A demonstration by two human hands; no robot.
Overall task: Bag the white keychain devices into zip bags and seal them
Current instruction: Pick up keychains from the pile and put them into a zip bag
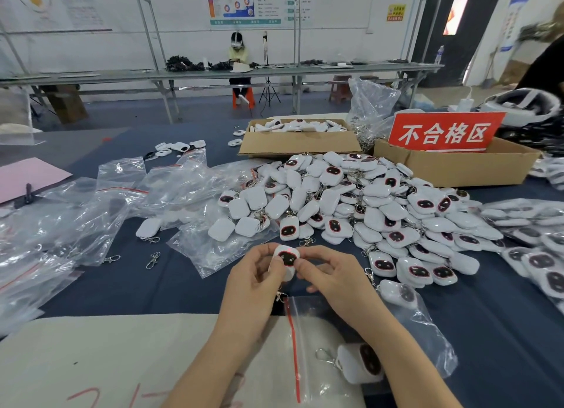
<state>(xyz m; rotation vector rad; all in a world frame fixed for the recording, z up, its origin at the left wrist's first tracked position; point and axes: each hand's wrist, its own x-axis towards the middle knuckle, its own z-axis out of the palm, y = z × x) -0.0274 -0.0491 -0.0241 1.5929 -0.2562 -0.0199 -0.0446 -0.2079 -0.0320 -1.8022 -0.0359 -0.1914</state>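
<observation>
A white keychain device (287, 258) with a dark, red-rimmed face is held up between both hands over the dark blue table. My left hand (254, 281) grips its left side and my right hand (331, 278) pinches its right edge. Its metal clasp hangs below, partly hidden. Under my right forearm lies a clear zip bag (308, 340) with a red seal strip, and a device (361, 363) inside it. A big heap of loose devices (360, 206) fills the table behind my hands.
Empty zip bags (100, 200) lie scattered on the left. Two cardboard boxes stand behind the heap, one (299, 146) holding devices, one (457, 169) with a red sign. Bagged devices (531, 243) pile at the right. A white sheet (106, 355) covers the near edge.
</observation>
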